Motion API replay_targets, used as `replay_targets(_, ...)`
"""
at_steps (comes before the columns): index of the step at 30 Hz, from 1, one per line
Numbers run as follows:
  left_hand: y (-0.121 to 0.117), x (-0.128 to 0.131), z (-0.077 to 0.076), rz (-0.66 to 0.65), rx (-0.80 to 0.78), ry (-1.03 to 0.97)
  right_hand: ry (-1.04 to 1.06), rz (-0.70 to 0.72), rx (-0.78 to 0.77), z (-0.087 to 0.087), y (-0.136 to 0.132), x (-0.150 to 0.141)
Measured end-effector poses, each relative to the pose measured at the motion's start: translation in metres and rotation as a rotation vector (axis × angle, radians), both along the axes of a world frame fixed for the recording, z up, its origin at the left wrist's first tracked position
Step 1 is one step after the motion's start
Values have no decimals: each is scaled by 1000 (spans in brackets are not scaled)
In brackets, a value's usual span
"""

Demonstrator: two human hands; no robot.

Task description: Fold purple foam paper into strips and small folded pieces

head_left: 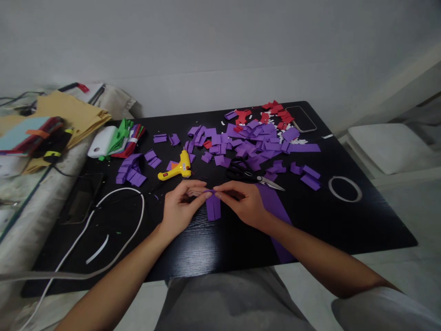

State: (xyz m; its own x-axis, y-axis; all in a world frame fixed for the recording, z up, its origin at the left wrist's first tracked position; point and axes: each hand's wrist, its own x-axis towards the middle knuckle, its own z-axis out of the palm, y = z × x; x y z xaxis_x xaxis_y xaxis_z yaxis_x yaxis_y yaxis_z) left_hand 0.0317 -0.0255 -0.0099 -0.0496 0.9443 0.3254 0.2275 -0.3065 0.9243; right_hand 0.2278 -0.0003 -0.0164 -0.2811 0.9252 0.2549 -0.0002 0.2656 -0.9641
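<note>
A: Here we go, 2 bare hands at close work! The left hand point(181, 204) has its thumb pressed to its fingers, hardly any gap, right on the top edge of a folded purple piece point(213, 210).

B: And the right hand point(245, 202) mirrors it, thumb and forefinger pinched on the same edge! The 2 sets of fingertips sit near each other with just a short stretch of edge between them.

A: So the piece hangs from that double pinch, 2 narrow panels below the fingertips, a line running between them. Whether its lower end touches the table point(344, 225), I can't tell.

B: Looks like shaping a fold to me, and that light tip grip suits it. Equal pressure from both thumbs should hold the crease straight; lean on 1 side and the panels may skew.

A: Right, I'd match the edges, then press outward from the middle. No tugging, thin stuff like this could wrinkle!

B: Watch that right forearm, too. A long purple strip point(279, 223) lies under it, easily dragged, I'd guess.

A: Just beyond the right fingers, black-handled scissors point(257, 178), blades angled off to the right. Fine there, if the knuckles stay low.

B: And past the left fingers, a yellow glue gun point(184, 168)! Hot or cold, I can't tell, so I'd give that nozzle room.
</note>
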Motion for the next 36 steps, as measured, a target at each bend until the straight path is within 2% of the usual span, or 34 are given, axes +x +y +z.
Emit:
replay_targets(6, 0, -4, 2, -3, 57, 172, 14, -26, 18, 0, 0, -1)
replay_targets(13, 2, 0, 6, -37, 53, 122, 52, -50, -71, 0, 0, 0)
replay_targets(21, 3, 2, 5, -51, -162, -92, 61, -32, -82, -2, 2, -1)
replay_targets(26, 7, 2, 6, -74, -281, -210, 15, 35, -73, -2, 2, 1)
replay_targets(36, 16, -5, 3, -119, -544, -466, 128, 149, -152, -2, 3, 3)
